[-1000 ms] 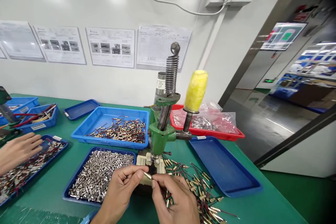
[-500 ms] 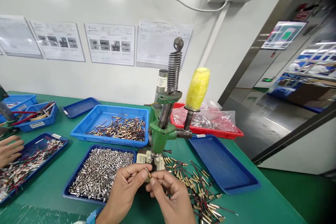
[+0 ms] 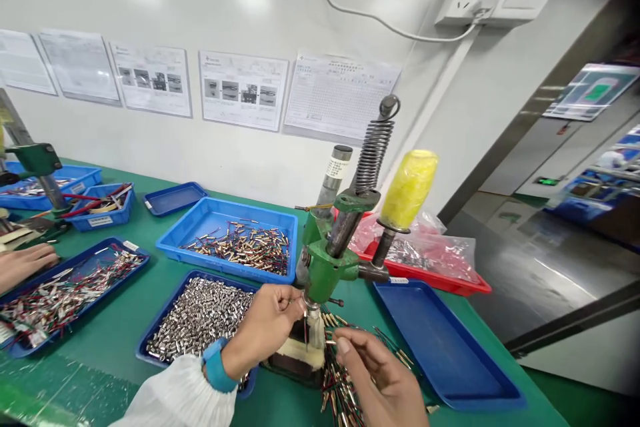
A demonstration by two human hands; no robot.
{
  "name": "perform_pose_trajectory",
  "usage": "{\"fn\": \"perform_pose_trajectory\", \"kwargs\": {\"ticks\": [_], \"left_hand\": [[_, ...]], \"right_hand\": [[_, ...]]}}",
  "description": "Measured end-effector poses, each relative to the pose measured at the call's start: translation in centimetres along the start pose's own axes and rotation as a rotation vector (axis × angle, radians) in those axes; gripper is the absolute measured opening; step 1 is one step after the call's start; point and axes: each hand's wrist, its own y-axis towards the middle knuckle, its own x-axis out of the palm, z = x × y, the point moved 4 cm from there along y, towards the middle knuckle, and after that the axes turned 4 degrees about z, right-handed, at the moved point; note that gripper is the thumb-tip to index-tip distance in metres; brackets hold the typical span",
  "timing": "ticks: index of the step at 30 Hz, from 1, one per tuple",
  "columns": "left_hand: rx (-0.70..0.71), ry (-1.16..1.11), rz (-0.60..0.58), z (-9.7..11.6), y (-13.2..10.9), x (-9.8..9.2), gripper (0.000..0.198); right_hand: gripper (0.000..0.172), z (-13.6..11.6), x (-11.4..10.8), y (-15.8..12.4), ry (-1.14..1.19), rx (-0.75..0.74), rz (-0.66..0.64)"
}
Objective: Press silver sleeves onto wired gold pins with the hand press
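Metal piece [image 3: 331,343] | right fingers [image 3: 345,348] pinching it | left fingers [image 3: 297,309] bunched by press [image 3: 323,275], hold unclear

2 presses [image 3: 325,273], 1 beside the fingers [image 3: 295,309], 1 far left; 4 dark blue trays [image 3: 443,343], 3 left, 1 right; 3 lighter blue bins [image 3: 220,264] left; 5 wall sheets [image 3: 243,90], 1 red tray [image 3: 443,284] beyond.

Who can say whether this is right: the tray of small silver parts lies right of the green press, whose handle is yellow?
The side is wrong: the head view shows that tray left of the press. The handle is indeed yellow.
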Motion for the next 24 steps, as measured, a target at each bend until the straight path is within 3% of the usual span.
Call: {"fn": "perform_pose_trajectory", "kwargs": {"ticks": [4,7,13,16,18,21,24], "left_hand": [[0.007,0.047,-0.009,-0.2,0.8,0.2,0.038],[0.044,0.108,0.005,-0.4,0.2,0.1,0.034],[0.154,0.168,0.099,-1.3,-1.3,0.0,0.031],[0.167,0.174,0.113,-1.8,-1.3,0.0,0.033],[0.175,0.166,0.108,-1.9,-1.1,-0.1,0.032],[0.181,0.153,0.098,-1.9,-1.1,-0.1,0.032],[0.184,0.166,0.08,-1.7,-1.2,-0.1,0.033]], "right_hand": [[0.036,-1.3,-2.0,0.9,-0.051,0.005,0.068],[0.04,-3.8,-3.4,1.8,-0.107,-0.061,0.191],[0.04,-14.3,-4.6,6.7,-0.131,-0.499,0.532],[0.045,-18.8,-3.8,10.6,-0.217,-0.645,0.485],[0.04,-20.3,-3.3,12.3,-0.298,-0.646,0.413],[0.029,-20.6,-3.0,11.4,-0.327,-0.639,0.403],[0.025,-20.1,-2.9,7.6,-0.257,-0.707,0.469]]}}
